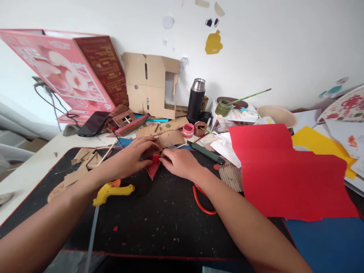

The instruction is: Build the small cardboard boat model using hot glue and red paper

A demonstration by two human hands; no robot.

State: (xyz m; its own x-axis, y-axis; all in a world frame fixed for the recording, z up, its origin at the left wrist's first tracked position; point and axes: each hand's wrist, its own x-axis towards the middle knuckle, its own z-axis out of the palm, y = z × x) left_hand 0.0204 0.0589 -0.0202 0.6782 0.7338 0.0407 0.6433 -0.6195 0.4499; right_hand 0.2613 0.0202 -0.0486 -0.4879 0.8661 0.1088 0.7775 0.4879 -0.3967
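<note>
Both my hands meet over the black mat [153, 223]. With curved fingers, my left hand [142, 151] grips a small red pointed craft piece [154, 171], its tip facing me. Against the piece's right side, my right hand [180, 161] has thumb and fingertips pinched together; what is between them is partly hidden. A yellow glue gun [113, 192] with a long glue stick [93, 231] lies below my left forearm. Red scissor-like handles [202, 203] show beside my right forearm. A dark green utility knife [207, 152] rests beyond my right wrist.
Cardboard scraps [82, 163] lie at left, near a phone [93, 124] and a model boat [127, 123]. Behind stand a cut cardboard sheet [153, 85], a black thermos [196, 100] and paint jars [188, 131]. Red paper [290, 178] covers the right side.
</note>
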